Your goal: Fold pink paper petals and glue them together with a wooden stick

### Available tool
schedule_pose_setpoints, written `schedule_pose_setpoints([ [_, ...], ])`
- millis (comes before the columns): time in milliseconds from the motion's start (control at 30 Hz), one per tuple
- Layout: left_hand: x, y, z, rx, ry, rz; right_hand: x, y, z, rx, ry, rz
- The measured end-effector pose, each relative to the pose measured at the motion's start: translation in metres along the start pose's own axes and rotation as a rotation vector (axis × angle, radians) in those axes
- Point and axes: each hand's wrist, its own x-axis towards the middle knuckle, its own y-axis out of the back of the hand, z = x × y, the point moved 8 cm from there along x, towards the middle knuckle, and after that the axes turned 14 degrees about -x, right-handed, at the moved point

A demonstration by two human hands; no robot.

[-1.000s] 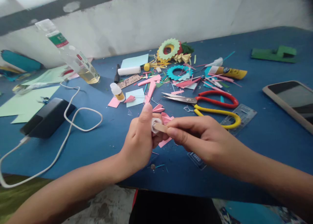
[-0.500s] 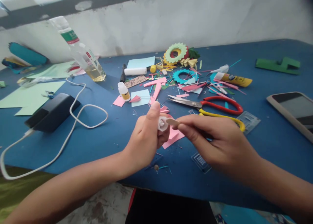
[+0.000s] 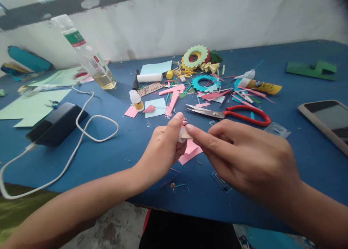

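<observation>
My left hand [image 3: 159, 151] is closed in a fist, thumb up, around a small white round piece [image 3: 180, 137]; most of it is hidden by the fingers. From the right, my right hand [image 3: 250, 158] holds a pale, flat, round-ended strip [image 3: 186, 134] against that white piece. The right index finger lies stretched along the strip, its tip close to the left thumb. Under the hands lies folded pink paper [image 3: 190, 152]. Scissors [image 3: 228, 113] with a red handle rest just beyond the right hand, which hides their other handle.
A small glue bottle [image 3: 136, 101] and paper scraps [image 3: 174, 98] lie ahead. Jagged paper rings [image 3: 194, 56] sit near the wall. At left stand a clear bottle [image 3: 89, 58] and a dark box [image 3: 56, 123] with a white cable [image 3: 81, 140]. A phone [image 3: 326, 118] lies at right.
My right hand has moved left and turned over the pale strip, with its index finger now extended. The strip now overlaps the white piece. The yellow scissor handle has become hidden.
</observation>
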Motion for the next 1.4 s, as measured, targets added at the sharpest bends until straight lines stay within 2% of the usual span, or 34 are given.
schedule_pose_setpoints([
  [100,-0.001,0.0,0.002,0.007,-0.018,0.005,0.0,0.002,-0.002,-0.062,0.023,0.012],
  [367,-0.003,-0.005,-0.004,-0.131,0.142,0.039,-0.001,0.003,-0.006,-0.11,0.049,0.009],
  [500,-0.004,-0.005,-0.004,-0.121,0.163,0.018,0.0,-0.001,-0.002,-0.064,0.008,-0.011],
  [667,-0.002,-0.003,-0.002,-0.097,0.132,-0.006,0.0,-0.001,0.007,0.102,-0.092,-0.046],
  [833,-0.001,-0.003,-0.004,-0.047,0.124,-0.02,0.002,-0.003,0.008,0.137,-0.106,-0.057],
  [1000,-0.002,-0.004,0.003,0.015,0.013,-0.033,0.0,-0.004,0.006,0.103,-0.093,-0.069],
  [1167,-0.003,-0.002,0.019,0.275,-0.27,-0.035,-0.003,-0.006,0.005,0.132,-0.117,-0.102],
  [1300,-0.007,-0.005,0.026,0.498,-0.42,-0.062,-0.003,-0.013,0.007,0.315,-0.173,-0.189],
  [1400,-0.005,-0.006,0.025,0.499,-0.383,-0.066,-0.004,-0.022,0.012,0.503,-0.247,-0.283],
])
